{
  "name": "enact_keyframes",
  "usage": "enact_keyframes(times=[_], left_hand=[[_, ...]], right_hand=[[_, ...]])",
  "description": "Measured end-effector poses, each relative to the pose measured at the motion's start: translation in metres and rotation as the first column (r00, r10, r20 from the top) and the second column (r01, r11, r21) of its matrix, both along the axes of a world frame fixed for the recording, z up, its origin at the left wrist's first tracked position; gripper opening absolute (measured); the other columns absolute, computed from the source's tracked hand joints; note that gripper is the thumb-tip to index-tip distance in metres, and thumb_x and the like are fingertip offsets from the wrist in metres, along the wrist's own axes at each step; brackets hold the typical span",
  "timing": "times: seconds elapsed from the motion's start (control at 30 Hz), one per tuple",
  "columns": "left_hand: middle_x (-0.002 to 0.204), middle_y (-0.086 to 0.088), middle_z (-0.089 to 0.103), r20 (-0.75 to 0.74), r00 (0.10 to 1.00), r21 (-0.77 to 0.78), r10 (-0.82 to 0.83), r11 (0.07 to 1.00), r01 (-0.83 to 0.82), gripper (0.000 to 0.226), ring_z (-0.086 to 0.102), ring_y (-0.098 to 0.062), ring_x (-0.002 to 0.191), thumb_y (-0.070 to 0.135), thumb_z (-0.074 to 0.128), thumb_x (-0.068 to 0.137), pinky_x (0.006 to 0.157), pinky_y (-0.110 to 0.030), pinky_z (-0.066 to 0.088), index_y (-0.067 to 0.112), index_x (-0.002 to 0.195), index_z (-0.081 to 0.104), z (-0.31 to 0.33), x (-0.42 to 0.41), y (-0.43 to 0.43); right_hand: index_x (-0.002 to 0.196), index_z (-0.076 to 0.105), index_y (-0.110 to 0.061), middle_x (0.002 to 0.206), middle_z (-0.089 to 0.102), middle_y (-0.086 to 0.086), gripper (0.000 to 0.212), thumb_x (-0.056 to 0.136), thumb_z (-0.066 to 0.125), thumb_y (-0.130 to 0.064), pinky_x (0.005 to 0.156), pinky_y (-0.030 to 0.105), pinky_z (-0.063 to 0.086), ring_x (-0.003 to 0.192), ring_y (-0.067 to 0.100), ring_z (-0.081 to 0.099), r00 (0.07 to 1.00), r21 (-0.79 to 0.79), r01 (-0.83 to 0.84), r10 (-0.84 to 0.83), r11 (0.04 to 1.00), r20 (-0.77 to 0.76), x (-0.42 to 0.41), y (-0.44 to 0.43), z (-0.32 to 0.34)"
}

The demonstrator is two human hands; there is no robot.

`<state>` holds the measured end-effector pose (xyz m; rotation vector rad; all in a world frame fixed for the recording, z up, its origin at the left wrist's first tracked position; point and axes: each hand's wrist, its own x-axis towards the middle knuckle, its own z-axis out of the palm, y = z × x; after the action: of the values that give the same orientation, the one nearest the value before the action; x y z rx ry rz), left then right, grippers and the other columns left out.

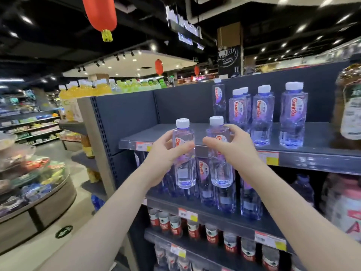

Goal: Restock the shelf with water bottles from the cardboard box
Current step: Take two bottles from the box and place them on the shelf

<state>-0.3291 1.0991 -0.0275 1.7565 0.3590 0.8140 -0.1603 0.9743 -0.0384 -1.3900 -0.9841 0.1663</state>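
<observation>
"Ganten" read on red oval labels of water bottles (pixel 262 112) on upper shelf (pixel 320 137), 2 o'clock. "NATURAL PRODUCT" read on black sign (pixel 228 59), 1 o'clock. Price tags (pixel 268 158) too blurred.

The dark grey top shelf (pixel 318 137) of the metal rack carries clear water bottles (pixel 262 116) with white caps and red-lettered labels. They stand upright in short rows on its right half, and one bottle (pixel 218 98) is far back against the rear panel. At the far right stands a large, blurred brown bottle (pixel 349 106). Orange-and-yellow price tags (pixel 268 158) sit on the near lip. The second shelf (pixel 224 223) below holds more of the same water bottles upright. The third shelf (pixel 197 246) holds a row of red-labelled bottles (pixel 176 224).
</observation>
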Motion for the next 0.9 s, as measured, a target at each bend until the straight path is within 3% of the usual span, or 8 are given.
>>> enact_keyframes(times=[0.1,0.17,0.27,0.53,0.63,0.7,0.8,0.9], left_hand=[[0.117,0.007,0.08,0.017,1.0,0.038,-0.006,0.999,0.005,0.038,0.075,-0.011,0.11,0.027,0.079,0.092,0.083,-0.027,0.06,0.032,0.128,0.068,0.009,0.009,0.024],[0.113,0.008,0.08,0.049,0.999,0.041,-0.022,0.999,0.02,0.037,0.076,-0.01,0.106,0.026,0.08,0.092,0.077,-0.023,0.06,0.033,0.126,0.069,0.011,0.018,0.041],[0.11,0.005,0.081,0.088,0.994,0.023,-0.064,0.998,0.063,0.035,0.078,-0.01,0.102,0.023,0.079,0.092,0.073,-0.02,0.06,0.03,0.126,0.07,0.014,0.031,0.064],[0.1,0.004,0.082,0.109,0.954,-0.008,-0.279,0.96,0.281,0.031,0.077,-0.008,0.091,0.019,0.079,0.092,0.069,-0.02,0.058,0.024,0.123,0.072,0.026,0.061,0.125],[0.078,0.009,0.076,0.104,0.933,0.033,-0.344,0.939,0.342,0.034,0.073,-0.004,0.069,0.014,0.079,0.092,0.064,-0.018,0.056,0.016,0.124,0.069,0.035,0.066,0.144],[0.08,0.008,0.077,0.092,0.921,0.062,-0.378,0.926,0.374,0.036,0.073,-0.003,0.069,0.016,0.08,0.091,0.065,-0.018,0.057,0.018,0.125,0.069,0.039,0.07,0.157],[0.099,0.001,0.082,0.08,0.903,0.078,-0.421,0.906,0.416,0.037,0.078,-0.005,0.086,0.021,0.081,0.09,0.07,-0.021,0.059,0.022,0.125,0.069,0.043,0.073,0.17],[0.102,-0.001,0.081,0.095,0.885,0.077,-0.456,0.89,0.45,0.038,0.078,-0.006,0.087,0.019,0.081,0.091,0.068,-0.018,0.059,0.021,0.126,0.069,0.044,0.075,0.174]], right_hand=[[0.126,0.064,-0.023,0.119,0.07,-0.007,0.067,0.07,0.084,-0.053,0.083,0.029,0.054,0.103,0.011,0.067,0.999,0.026,0.053,-0.054,0.998,0.003,0.01,0.026,0.009],[0.119,0.067,-0.024,0.111,0.074,-0.01,0.055,0.073,0.085,-0.049,0.084,0.035,0.058,0.1,0.011,0.07,0.997,0.05,0.073,-0.073,0.996,-0.002,0.014,0.037,0.018],[0.108,0.07,-0.029,0.098,0.076,-0.014,0.032,0.081,0.084,-0.036,0.071,0.025,0.056,0.089,0.004,0.073,0.995,0.085,0.101,-0.102,0.991,0.012,0.015,0.052,0.027],[0.096,0.062,-0.038,0.103,0.069,-0.018,0.025,0.083,0.083,-0.037,0.076,0.02,0.051,0.096,-0.001,0.065,0.945,0.081,0.316,-0.322,0.945,0.066,0.028,0.097,0.052],[0.105,0.069,-0.027,0.106,0.076,-0.001,0.028,0.082,0.084,-0.035,0.074,0.03,0.058,0.1,0.02,0.073,0.931,0.101,0.363,-0.366,0.926,0.012,0.039,0.116,0.062],[0.108,0.072,-0.025,0.104,0.077,-0.001,0.034,0.079,0.085,-0.035,0.076,0.037,0.061,0.096,0.019,0.075,0.92,0.114,0.391,-0.39,0.913,-0.029,0.045,0.128,0.067],[0.112,0.07,-0.021,0.092,0.073,-0.012,0.033,0.082,0.084,-0.028,0.061,0.021,0.055,0.071,-0.006,0.071,0.902,0.113,0.432,-0.43,0.895,-0.039,0.053,0.14,0.07],[0.116,0.066,-0.02,0.098,0.07,-0.01,0.038,0.083,0.084,-0.029,0.048,0.01,0.046,0.07,-0.003,0.066,0.881,0.077,0.472,-0.469,0.878,-0.053,0.061,0.148,0.07]])
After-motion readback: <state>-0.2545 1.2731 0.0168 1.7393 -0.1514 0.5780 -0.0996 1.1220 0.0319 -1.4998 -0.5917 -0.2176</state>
